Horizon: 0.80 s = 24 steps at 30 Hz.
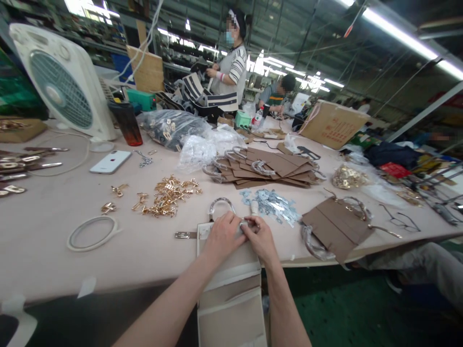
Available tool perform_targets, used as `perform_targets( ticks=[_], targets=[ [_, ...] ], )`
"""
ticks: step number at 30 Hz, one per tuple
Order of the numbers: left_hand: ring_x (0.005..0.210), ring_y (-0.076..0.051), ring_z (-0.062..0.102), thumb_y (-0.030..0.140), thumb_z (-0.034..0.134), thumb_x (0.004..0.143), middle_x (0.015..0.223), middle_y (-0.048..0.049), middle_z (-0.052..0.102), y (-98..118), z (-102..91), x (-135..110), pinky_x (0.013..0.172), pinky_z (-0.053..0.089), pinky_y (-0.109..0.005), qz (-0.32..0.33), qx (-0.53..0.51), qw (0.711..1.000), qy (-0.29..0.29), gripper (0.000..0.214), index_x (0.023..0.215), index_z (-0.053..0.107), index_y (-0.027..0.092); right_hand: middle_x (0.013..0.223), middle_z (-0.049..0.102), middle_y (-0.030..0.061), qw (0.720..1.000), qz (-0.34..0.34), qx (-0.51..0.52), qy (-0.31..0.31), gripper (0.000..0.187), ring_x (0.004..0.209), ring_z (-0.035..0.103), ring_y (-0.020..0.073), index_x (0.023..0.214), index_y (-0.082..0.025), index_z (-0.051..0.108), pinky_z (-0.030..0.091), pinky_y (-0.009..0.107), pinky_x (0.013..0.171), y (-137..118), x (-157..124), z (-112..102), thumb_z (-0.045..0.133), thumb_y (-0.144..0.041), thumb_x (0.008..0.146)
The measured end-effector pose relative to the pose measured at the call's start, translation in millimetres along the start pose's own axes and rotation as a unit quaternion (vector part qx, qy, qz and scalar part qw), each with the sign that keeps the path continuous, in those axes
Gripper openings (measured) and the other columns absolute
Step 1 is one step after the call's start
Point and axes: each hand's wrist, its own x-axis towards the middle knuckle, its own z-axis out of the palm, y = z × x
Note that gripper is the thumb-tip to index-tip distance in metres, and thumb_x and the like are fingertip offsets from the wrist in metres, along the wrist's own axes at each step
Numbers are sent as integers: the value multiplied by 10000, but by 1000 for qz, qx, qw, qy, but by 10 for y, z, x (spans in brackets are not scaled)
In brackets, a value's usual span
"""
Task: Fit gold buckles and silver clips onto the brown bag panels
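A pale handbag panel [231,313] lies lining side up, running from the table top over its front edge. A wrapped ring-shaped handle [221,206] sticks out at its far end, and a strap with a metal fitting [184,235] juts out to the left. My left hand [223,233] presses on the panel's far part, its fingers bent together on the edge. Beside it, my right hand [261,237] is closed, with thumb and fingers pinching at a small greyish thing too hidden to name. A whitish tab [254,208] rises just beyond the fingertips.
Flat metal plates [277,205] and gold fittings [170,195] lie in heaps beyond my hands. Brown bag panels [275,166] are stacked behind; another brown bag piece [338,224] is at right. A tape roll [92,233], phone [110,162] and fan [61,82] stand left. Two people work beyond.
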Motion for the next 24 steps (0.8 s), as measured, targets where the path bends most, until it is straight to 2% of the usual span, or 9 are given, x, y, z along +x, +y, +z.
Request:
perform_targets(
  ticks=[4, 7, 10, 12, 13, 15, 17, 21, 24],
  targets=[
    [1002, -260, 609, 323, 727, 911, 1062, -64, 602, 12, 3, 10, 882, 519, -396, 6, 11, 1000, 5, 248, 1124, 651, 221, 974, 708, 41, 1000, -9, 16, -14, 262, 870, 639, 203, 1044, -238, 777, 521, 319, 833, -35, -31, -2, 760, -364, 815],
    [998, -267, 618, 357, 715, 923, 1039, -61, 606, 1, 11, 32, 882, 522, -405, 20, 11, 1000, 12, 249, 1124, 652, 223, 977, 705, 32, 997, 16, 73, 10, 369, 680, 581, 145, 1170, -237, 733, 496, 277, 662, 6, -45, -134, 726, -440, 862],
    [1019, -278, 623, 368, 733, 907, 1047, -60, 615, -18, 20, 44, 905, 527, -427, 31, 7, 999, 15, 285, 1136, 647, 221, 910, 710, 42, 987, 29, 78, 141, 410, 639, 544, 149, 1141, -203, 721, 454, 275, 605, 109, -10, -406, 650, -536, 913],
    [1021, -279, 625, 361, 736, 904, 1057, -61, 617, -30, 29, 43, 903, 530, -433, 34, 5, 999, 15, 289, 1140, 644, 221, 935, 733, 69, 973, 18, 28, 229, 422, 757, 596, 193, 1066, -189, 740, 487, 305, 704, 198, 51, -601, 633, -567, 910],
    [1021, -279, 626, 359, 736, 904, 1058, -62, 617, -36, 34, 42, 902, 531, -434, 35, 5, 999, 14, 288, 1139, 644, 220, 965, 745, 81, 968, 13, -1, 250, 425, 819, 616, 214, 1038, -187, 750, 497, 325, 763, 244, 89, -680, 632, -572, 903],
    [1022, -279, 623, 355, 740, 904, 1058, -65, 615, -42, 43, 39, 901, 530, -434, 33, 6, 999, 10, 290, 1138, 644, 213, 997, 759, 93, 968, 8, -62, 241, 415, 885, 638, 237, 1002, -192, 772, 497, 355, 843, 328, 167, -781, 631, -567, 891],
    [1028, -275, 619, 353, 748, 901, 1062, -68, 615, -37, 42, 37, 910, 527, -432, 29, 9, 1000, 6, 299, 1141, 644, 208, 988, 761, 90, 971, -1, -129, 203, 377, 884, 651, 240, 973, -207, 793, 488, 368, 868, 396, 230, -808, 641, -540, 879],
    [1030, -262, 620, 358, 776, 887, 1087, -68, 621, 17, -29, 15, 909, 526, -413, 20, 19, 1000, -15, 338, 1159, 639, 212, 941, 754, 79, 954, -12, -244, 173, 294, 853, 659, 244, 918, -243, 812, 473, 359, 813, 483, 302, -784, 666, -487, 845],
    [1099, -272, 618, 353, 806, 867, 1195, -85, 629, 53, -163, -47, 948, 519, -426, 17, 33, 999, -34, 418, 1212, 613, 215, 921, 758, 84, 948, 31, -291, 127, 281, 843, 666, 253, 902, -246, 806, 459, 354, 762, 538, 360, -795, 639, -467, 855]
  ],
)
